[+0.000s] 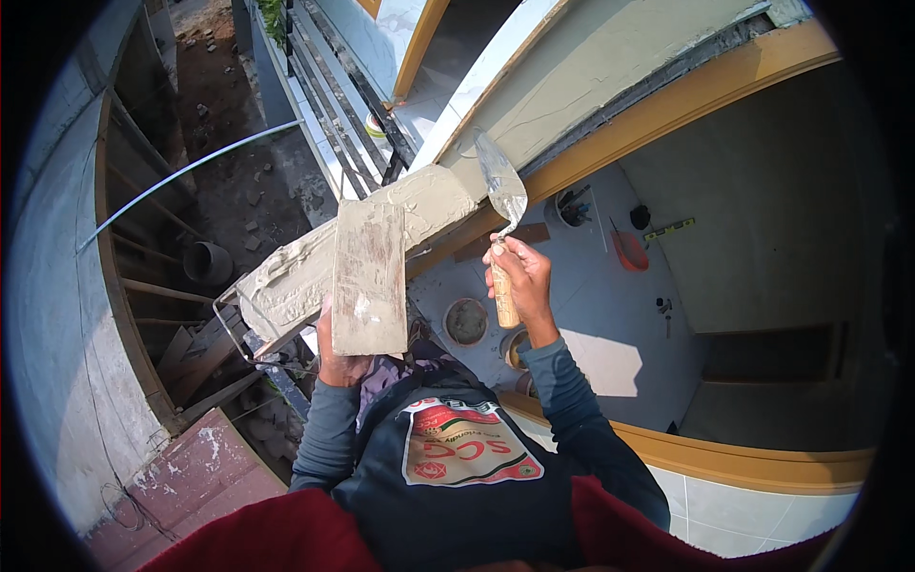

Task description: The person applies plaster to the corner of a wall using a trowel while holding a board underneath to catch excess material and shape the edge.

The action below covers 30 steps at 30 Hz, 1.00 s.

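Note:
My right hand [522, 284] is closed around the wooden handle of a pointing trowel [501, 181]. The trowel's metal blade points away, its tip against the plastered wall strip [562, 100]. My left hand [335, 348] grips a flat rectangular wooden float [370, 272] smeared with grey mortar; the float's face is up and hides most of those fingers. Behind the float lies a mortar-covered ledge or board [286, 276], with wet mortar heaped along its left part. The ledge's right end meets the wall strip near the trowel.
Far below on the right, a tiled floor holds a bucket of mortar [466, 322], a bucket of tools [573, 206], a red container [630, 250] and a spirit level [670, 230]. An orange-brown frame [686, 100] borders this opening. Metal railings [334, 91] and a pipe [186, 170] are left.

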Motion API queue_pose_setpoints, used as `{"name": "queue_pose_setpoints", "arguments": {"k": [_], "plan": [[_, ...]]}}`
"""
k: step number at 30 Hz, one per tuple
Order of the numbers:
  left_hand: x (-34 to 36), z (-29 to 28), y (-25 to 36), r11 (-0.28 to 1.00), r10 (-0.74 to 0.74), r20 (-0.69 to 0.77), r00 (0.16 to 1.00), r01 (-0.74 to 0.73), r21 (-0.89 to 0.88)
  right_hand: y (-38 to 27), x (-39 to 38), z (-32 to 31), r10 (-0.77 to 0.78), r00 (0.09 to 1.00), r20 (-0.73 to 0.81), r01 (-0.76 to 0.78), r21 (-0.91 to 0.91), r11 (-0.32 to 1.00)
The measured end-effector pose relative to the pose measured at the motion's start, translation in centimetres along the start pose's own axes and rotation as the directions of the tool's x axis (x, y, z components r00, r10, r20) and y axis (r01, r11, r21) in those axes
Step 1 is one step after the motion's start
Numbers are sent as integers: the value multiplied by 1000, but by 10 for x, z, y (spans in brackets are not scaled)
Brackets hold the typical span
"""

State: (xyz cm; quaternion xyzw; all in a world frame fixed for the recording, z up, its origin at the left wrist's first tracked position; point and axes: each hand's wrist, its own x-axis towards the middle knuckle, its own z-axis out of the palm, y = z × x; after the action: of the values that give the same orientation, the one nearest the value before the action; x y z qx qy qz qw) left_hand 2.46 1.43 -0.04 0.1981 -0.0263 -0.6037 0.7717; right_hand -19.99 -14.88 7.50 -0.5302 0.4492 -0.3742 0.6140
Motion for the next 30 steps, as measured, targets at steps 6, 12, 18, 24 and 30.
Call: {"name": "queue_pose_setpoints", "arguments": {"k": [6,12,18,24,30], "plan": [[1,2,2,1000,7,43,999,-8,22,-46,-25,5,-121,992,-34,117,-99,988],[2,0,0,997,40,30,999,-42,69,-21,-15,9,102,995,17,-92,-297,950],[2,-3,0,999,30,44,999,-32,44,-17,-3,18,134,991,13,-119,-385,915],[1,1,0,993,64,-6,998,-63,96,-24,2,17,190,982,12,-168,-417,893],[0,-1,-1,994,66,27,997,-68,90,-35,11,14,213,977,4,-193,-403,895]]}}
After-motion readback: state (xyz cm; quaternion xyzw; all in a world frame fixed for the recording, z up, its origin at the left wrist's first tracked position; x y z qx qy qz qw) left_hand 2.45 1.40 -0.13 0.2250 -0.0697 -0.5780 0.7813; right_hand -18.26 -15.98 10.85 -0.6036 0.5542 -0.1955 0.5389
